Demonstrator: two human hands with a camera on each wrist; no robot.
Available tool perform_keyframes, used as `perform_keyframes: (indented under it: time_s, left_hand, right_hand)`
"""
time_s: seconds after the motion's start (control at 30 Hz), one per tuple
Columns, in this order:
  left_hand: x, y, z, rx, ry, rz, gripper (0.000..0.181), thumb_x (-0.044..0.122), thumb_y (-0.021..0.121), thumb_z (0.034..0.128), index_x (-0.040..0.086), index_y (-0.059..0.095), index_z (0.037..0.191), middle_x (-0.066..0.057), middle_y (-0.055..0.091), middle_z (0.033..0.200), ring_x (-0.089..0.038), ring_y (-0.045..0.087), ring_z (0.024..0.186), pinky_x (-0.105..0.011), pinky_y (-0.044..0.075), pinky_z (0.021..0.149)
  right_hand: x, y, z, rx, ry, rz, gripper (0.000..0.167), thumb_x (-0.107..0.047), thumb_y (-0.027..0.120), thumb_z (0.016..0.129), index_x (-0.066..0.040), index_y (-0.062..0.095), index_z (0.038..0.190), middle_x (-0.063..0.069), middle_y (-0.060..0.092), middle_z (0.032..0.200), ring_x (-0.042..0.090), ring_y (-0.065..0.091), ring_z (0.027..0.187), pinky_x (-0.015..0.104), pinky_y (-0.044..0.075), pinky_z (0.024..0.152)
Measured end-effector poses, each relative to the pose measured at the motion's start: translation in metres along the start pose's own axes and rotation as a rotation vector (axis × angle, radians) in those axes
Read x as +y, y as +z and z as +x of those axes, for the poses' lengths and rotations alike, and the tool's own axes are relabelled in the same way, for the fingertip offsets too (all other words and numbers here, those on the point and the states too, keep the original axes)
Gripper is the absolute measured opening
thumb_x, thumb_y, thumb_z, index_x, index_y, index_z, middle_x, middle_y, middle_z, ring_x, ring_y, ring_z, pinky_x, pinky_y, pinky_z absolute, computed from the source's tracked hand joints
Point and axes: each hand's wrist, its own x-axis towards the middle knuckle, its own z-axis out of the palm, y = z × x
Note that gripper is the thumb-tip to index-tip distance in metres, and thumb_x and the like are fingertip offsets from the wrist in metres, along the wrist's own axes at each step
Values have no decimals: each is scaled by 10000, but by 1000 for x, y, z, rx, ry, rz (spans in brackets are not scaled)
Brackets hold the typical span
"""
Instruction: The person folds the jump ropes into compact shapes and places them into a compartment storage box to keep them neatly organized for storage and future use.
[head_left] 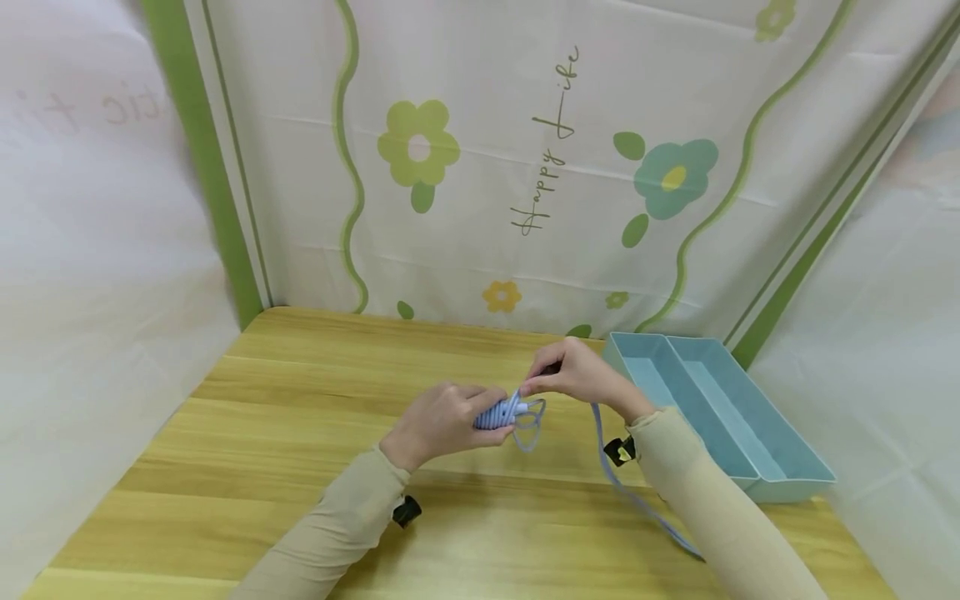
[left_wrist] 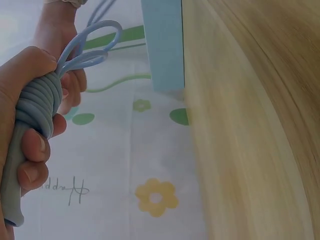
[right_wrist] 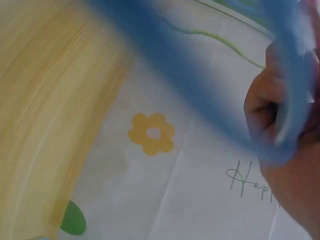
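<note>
A jump rope's light-blue cord is wound in tight coils around its handle. My left hand grips this bundle above the table, fingers curled round it. Small loops of cord stick out from the bundle's right end. Just up and to the right, my right hand pinches the cord between thumb and fingertips. From there a loose length of cord hangs past the right forearm toward the table. In the right wrist view, the blurred blue cord crosses close to the camera.
A light-blue two-compartment tray stands at the right side of the wooden table, close to my right forearm. White printed cloth hangs behind the table and along both sides.
</note>
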Motion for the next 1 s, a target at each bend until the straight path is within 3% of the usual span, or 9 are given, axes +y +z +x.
perform_keyframes:
  time_s: [0.13,0.3,0.53,0.67,0.8,1.0]
  left_hand:
    - [0,0,1,14,-8,-56,376,277,831,791,19,665,1009,-47,696,782,-79,651,593,-118,474,531]
    - [1,0,1,48,-31,-131,387,242,848,770,6,662,1014,-62,694,778,-82,648,582,-122,480,541]
    - [2,1,4,117,7,-226,520,209,823,807,1,643,1249,-92,720,892,-93,673,654,-117,491,590]
    - [0,0,6,199,3,-357,419,158,808,825,-24,688,1183,-111,725,936,-123,699,745,-147,519,655]
    - [-6,-5,8,316,-71,-469,338,182,774,865,-46,712,1107,-119,729,948,-154,711,793,-207,549,674]
    - [-16,-15,7,458,-306,-379,281,166,801,840,18,744,1071,-72,734,883,-107,680,653,-228,542,558]
  right_hand:
    - [4,0,-3,7,49,19,64,-182,736,902,-150,791,897,-15,701,820,124,501,591,258,427,543]
    - [2,2,-4,18,68,24,119,-59,666,944,-98,773,980,-1,703,877,123,569,655,308,522,639]
    - [-20,5,-1,63,140,12,121,-33,678,932,-12,768,853,40,657,687,75,471,538,238,410,510]
    - [-23,5,-3,50,160,92,137,-24,643,954,-3,770,909,118,681,744,87,484,559,233,424,533]
    - [-4,9,-5,26,167,158,170,-70,594,995,-22,754,963,121,676,775,131,521,600,256,453,571]
    - [5,33,-3,-4,150,139,248,-214,494,1057,-122,724,1042,52,569,656,125,417,538,263,359,488]
